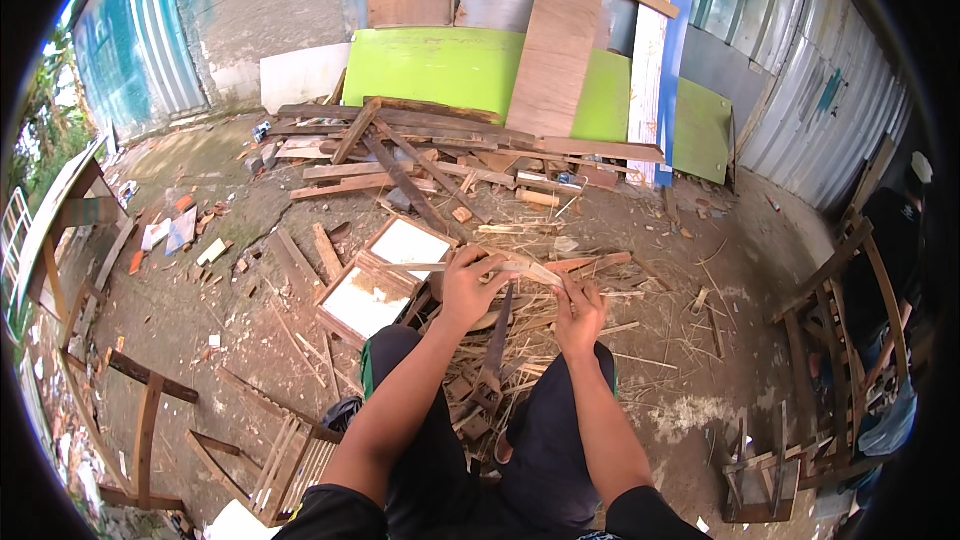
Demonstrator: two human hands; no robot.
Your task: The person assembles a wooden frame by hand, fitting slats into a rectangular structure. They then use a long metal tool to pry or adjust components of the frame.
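Note:
Both of my hands are raised over my knees at the same thin wooden strip [532, 271], pale and rough. My left hand [466, 288] is closed around its left part, and a narrow length pokes out past the fingers. My right hand [581, 316] pinches the right end between thumb and fingers. Just below the strip, between my knees, a dark tapering blade like a handsaw's [497, 335] stands tilted, its tip close under the wood. Its lower end is hard to make out among wood scraps [540, 323].
Left of my hands lies a wood-framed white box [368, 297]. Ahead is a pile of planks [400, 155] before leaning green boards [435, 65]. Wooden frames [290, 455] stand at lower left. At right, a person in dark clothes [880, 260] is behind wooden chair-like frames [835, 340].

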